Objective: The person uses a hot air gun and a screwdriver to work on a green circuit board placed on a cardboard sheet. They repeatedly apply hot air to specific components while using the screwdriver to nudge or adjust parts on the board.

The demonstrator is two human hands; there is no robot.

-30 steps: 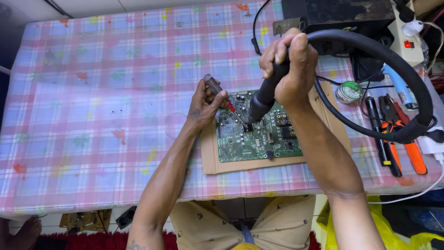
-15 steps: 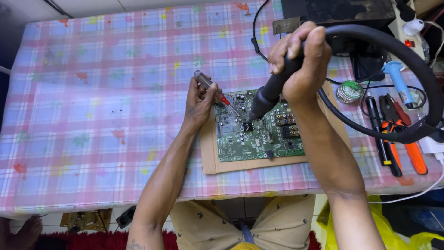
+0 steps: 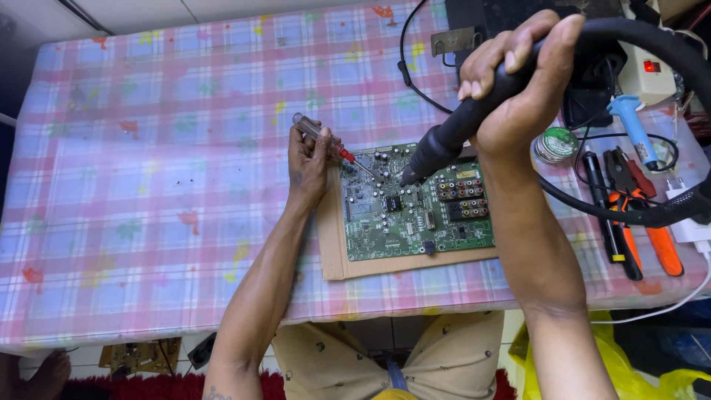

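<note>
**Two hands working tools over a green circuit board**

A person is sitting at a table [image 3: 148, 222] covered w/ a pink, blue and white checked cloth, seen from above. A green circuit board [image 3: 415, 211] is lying flat on a piece of brown cardboard [image 3: 333, 244], near the table's front edge, roughly centre-right of the view.

The left hand [image 3: 307, 159] is resting just beside the board's left edge, fingers closing tight around a small screwdriver [image 3: 326, 141] w/ a clear handle and red collar. The screwdriver is tilting down to the right, its thin metal tip reaching over the board's upper left corner; whether the tip is touching a part is too fine to tell.

The right hand [image 3: 522, 81] is hovering above the board's upper right area, wrapping fully around the black handle of a hot air wand [image 3: 444, 141]. The nozzle is pointing down-left at the board's top edge, close to the screwdriver tip. A thick black hose [image 3: 644, 33] is curving from the wand out to the right and looping back round.

To the right of the board, on the cloth: a small round spool of solder wire [image 3: 555, 143], a blue-handled tool [image 3: 633, 126], pliers w/ orange grips [image 3: 644, 222] and a black pen-like tool [image 3: 607, 215]. A white box w/ a red switch [image 3: 648, 70] is sitting at the far right corner.
</note>
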